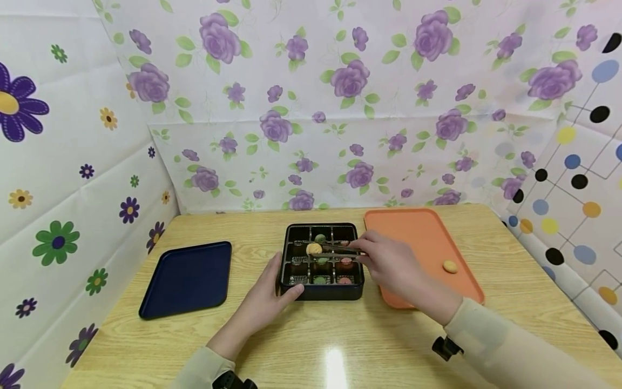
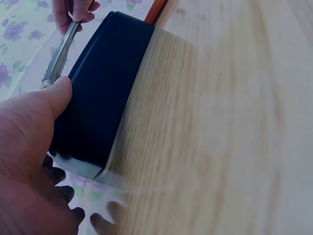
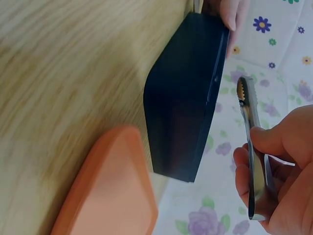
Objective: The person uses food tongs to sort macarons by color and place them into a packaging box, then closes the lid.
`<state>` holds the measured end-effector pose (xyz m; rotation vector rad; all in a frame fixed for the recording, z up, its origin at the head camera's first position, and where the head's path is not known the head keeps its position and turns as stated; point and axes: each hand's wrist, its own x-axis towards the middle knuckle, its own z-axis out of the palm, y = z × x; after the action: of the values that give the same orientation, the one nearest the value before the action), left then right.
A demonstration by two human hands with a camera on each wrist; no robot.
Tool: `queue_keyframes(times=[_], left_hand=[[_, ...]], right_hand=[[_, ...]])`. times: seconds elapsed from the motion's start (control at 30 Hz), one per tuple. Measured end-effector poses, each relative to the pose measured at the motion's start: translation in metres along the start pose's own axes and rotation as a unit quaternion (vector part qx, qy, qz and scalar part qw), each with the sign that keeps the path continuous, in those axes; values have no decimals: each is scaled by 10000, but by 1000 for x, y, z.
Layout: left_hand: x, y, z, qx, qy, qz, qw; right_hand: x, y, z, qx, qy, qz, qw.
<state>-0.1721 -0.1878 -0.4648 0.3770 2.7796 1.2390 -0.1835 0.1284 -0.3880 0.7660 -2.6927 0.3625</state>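
A black divided box (image 1: pixel 321 292) stands mid-table, with green and pink round sweets in its middle and right columns. My right hand (image 1: pixel 389 258) pinches metal tongs (image 3: pixel 255 161) over it. At the tongs' tips, over the left part of the box, is a yellow round sweet (image 1: pixel 313 249), macaron-like; the wrist views do not show it clearly. My left hand (image 1: pixel 266 296) rests at the box's front left corner, its fingers extended along the left side and its thumb against the front rim. Clear liners show in the left compartments.
An orange tray (image 1: pixel 405 221) lies right of the box, partly under my right forearm. Another yellow sweet (image 1: pixel 450 266) sits on it. To the left is a dark blue tray (image 1: pixel 189 278). Flowered cloth (image 1: pixel 311 119) hangs behind the wooden table (image 1: pixel 291 340).
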Motion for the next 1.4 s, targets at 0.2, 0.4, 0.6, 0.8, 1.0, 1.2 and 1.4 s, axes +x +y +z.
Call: queue_keyframes(times=[0.2,0.4,0.6,0.8,1.0,1.2,1.4], left_hand=[[0,1,0,10,60,12,10000],[2,0,0,53,84,-3,10000],[1,1,0,0,72,-30,10000],[0,3,-1,-61,42,-46,10000],[-1,5,-3,-50,-9,-41,10000],[-1,5,-3,-106,13,-20,9999],[3,8,-2,-89,72,27,9999]], right_hand=[[0,-8,5,-57,20,-317,9995],[3,-14,9,11,-117,-425,9990],[6,-19,11,30,-342,-499,9982],[6,-19,12,37,-271,-495,9984],[1,-15,12,87,-237,-339,9991],[-8,-7,10,137,-90,-247,9996],[-18,7,2,100,160,-154,9997]])
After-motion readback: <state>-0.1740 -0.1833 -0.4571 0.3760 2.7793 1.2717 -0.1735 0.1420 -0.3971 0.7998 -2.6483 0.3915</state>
